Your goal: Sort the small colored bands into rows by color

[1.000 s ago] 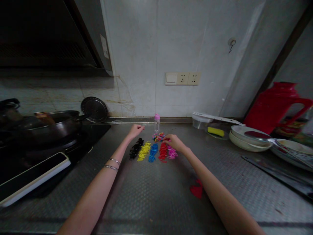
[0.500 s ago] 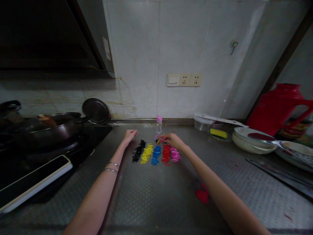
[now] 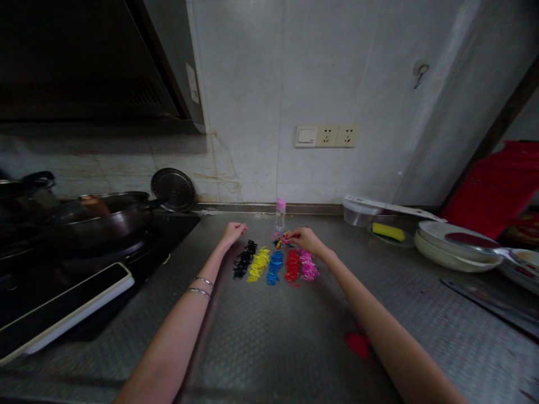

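Head view: R hand is at the mixed pile nr the worktop's back edge, fingers drawn together; can't tell if fully closed or gripping a piece. L hand is just beyond the black row, fingers curled, hold unclear. Other colour rows lie fwd of the pile. Prob. picking-out step; next move calls for a fine single-piece pinch.

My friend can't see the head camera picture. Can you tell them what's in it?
A person's right grip is at a mixed-color pile on a metal counter; the left grip is near a black pile. Yellow, blue, red and pink piles line up beside the black one, and a pink-topped bottle stands behind.
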A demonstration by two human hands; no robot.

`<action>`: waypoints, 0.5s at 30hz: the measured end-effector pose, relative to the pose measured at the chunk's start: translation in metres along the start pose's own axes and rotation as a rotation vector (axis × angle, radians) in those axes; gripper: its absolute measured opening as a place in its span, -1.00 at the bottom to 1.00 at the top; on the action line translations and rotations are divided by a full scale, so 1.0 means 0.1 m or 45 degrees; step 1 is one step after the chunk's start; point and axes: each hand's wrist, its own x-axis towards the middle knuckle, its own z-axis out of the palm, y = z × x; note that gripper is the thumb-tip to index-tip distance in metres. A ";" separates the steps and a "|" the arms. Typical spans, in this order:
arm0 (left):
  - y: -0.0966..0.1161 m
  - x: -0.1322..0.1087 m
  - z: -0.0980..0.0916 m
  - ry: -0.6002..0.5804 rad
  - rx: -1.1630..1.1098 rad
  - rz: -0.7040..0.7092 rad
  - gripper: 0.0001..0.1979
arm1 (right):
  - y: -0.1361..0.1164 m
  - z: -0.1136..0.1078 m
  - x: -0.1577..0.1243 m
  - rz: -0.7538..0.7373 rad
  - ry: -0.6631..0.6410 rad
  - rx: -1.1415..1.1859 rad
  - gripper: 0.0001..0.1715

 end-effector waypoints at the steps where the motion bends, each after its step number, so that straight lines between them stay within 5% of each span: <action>1: 0.01 0.00 0.01 -0.007 0.008 0.009 -0.61 | 0.00 -0.01 0.00 0.001 0.021 0.004 -0.78; 8: 0.07 0.00 0.08 -0.061 0.119 0.069 -0.63 | 0.09 -0.07 0.03 0.040 0.072 -0.014 -0.75; 15: 0.24 -0.03 0.25 -0.195 0.181 0.206 -0.75 | 0.43 -0.26 -0.09 0.163 0.087 -0.115 -0.75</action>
